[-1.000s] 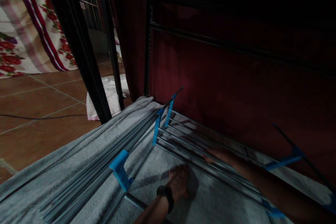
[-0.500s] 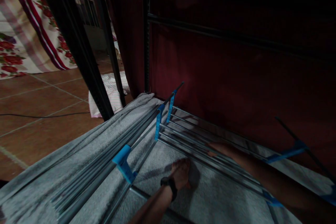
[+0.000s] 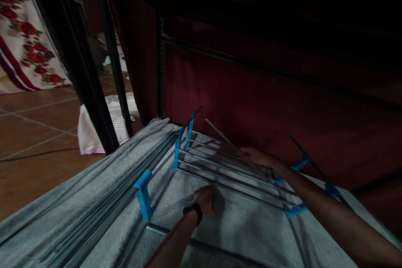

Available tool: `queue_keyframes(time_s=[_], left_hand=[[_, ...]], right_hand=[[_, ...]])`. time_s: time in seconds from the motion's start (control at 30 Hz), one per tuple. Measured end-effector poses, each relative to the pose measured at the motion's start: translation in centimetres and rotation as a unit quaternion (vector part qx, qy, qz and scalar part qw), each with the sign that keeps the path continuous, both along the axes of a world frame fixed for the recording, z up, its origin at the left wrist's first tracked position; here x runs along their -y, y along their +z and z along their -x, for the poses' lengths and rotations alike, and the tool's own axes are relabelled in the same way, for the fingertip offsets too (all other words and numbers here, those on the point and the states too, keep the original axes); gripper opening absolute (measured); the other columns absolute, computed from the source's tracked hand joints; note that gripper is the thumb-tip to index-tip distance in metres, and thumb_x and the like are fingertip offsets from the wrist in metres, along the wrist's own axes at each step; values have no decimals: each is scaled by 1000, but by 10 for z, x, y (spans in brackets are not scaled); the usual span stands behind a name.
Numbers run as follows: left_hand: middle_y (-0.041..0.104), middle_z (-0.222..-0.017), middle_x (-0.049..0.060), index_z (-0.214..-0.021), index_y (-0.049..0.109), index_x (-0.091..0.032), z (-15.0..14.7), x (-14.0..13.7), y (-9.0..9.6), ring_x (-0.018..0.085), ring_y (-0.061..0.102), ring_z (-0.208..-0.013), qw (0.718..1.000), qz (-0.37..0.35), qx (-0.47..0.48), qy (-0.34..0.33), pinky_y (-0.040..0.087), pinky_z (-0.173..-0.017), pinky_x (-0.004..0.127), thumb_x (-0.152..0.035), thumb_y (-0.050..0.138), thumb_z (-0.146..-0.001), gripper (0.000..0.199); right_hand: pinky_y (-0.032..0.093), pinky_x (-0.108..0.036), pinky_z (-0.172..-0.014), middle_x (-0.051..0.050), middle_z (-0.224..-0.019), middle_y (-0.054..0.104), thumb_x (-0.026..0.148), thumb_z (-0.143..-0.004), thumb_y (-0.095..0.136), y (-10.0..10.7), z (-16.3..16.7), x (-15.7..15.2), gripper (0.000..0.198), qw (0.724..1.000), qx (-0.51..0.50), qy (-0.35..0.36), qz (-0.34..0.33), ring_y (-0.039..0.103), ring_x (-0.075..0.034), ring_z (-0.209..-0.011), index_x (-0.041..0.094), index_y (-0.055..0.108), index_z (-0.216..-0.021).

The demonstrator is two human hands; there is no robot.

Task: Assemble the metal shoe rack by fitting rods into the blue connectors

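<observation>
Several rods (image 3: 232, 189) already span the blue brackets (image 3: 176, 153), the right hand (image 3: 255, 156) grips a free-ended rod (image 3: 222, 135) above them, the left hand (image 3: 204, 199) rests on the blanket (image 3: 241, 228), its closure unclear, and the bundled rods (image 3: 113, 205) seemingly await fitting.

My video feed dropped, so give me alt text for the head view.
The right hand holds a thin rod over metal bars with blue brackets; the left hand, wearing a dark wristband, appears to rest on grey cloth.

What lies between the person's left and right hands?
Several metal rods and some grey cloth lie between the left hand and the right hand, as the head view shows.
</observation>
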State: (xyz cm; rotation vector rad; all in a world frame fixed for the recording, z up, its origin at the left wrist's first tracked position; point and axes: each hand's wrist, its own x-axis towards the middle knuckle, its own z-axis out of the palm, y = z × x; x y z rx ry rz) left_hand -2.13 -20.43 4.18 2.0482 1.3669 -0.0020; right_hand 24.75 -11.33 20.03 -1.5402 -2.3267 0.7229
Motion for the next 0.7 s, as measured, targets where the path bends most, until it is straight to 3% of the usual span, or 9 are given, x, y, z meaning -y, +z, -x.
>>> queue_keyframes(time_s=[0.07,0.13,0.27,0.47,0.7], left_hand=[[48,-159,20,-153,46,-12,-1,-2,0,35,43,-149,1000,-1,-5,-1,34,-123,39,-31,89,-57,107],[48,-159,19,-152,45,-15,-2,-3,-1,35,44,-149,1000,-5,-6,2,34,-123,40,-29,88,-57,105],[50,-157,20,-148,48,-16,-3,-3,-3,36,44,-148,1000,-10,-1,10,35,-122,43,-27,86,-57,100],[54,-153,22,-143,49,-14,-3,-2,-3,36,49,-144,1000,-14,15,14,39,-116,39,-26,85,-56,95],[52,-154,23,-140,49,-15,0,0,-1,38,48,-144,999,-22,38,15,39,-115,43,-26,83,-59,89]], right_hand=[[53,-30,-73,-2,-84,72,42,-83,61,26,-2,8,23,999,-22,-29,-28,66,-20,-80,21,70,-87],[53,-32,-80,-4,-92,74,45,-85,61,50,-5,19,26,991,-56,-62,-100,67,-21,-87,22,70,-92],[53,-35,-89,-6,-101,75,54,-87,62,77,-10,46,36,961,-146,-115,-206,68,-22,-96,22,69,-102],[54,-36,-90,-4,-100,76,58,-82,71,87,-15,90,37,924,-235,-151,-260,68,-20,-97,24,69,-98],[55,-37,-90,-4,-101,75,52,-87,71,89,8,139,32,888,-232,-193,-346,68,-21,-95,24,72,-104]])
